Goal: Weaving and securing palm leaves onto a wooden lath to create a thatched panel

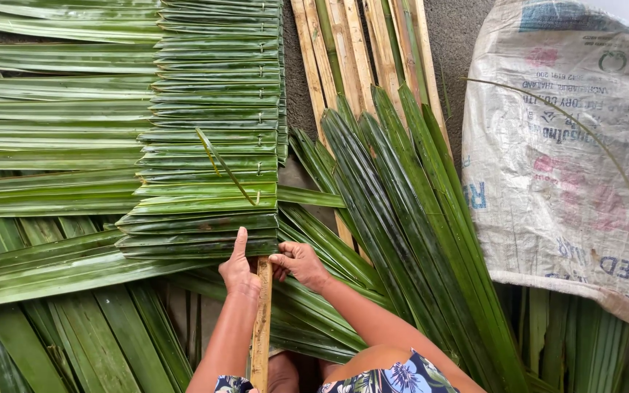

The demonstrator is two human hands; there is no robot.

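Note:
A panel of folded green palm leaves (212, 131) lies stitched in overlapping rows along a wooden slat (262, 327) that runs toward me. My left hand (240, 268) rests on the lowest folded leaf beside the slat, thumb raised against the leaf edge. My right hand (298, 263) pinches the fold of that same leaf at the slat's right side. A thin green midrib strip (226, 169) pokes up through the rows above.
Loose palm leaves (394, 211) fan out to the right of my hands. More long leaves (45, 145) lie to the left. Bamboo slats (362, 51) lie at the top. A white woven sack (569, 145) sits at the right on the ground.

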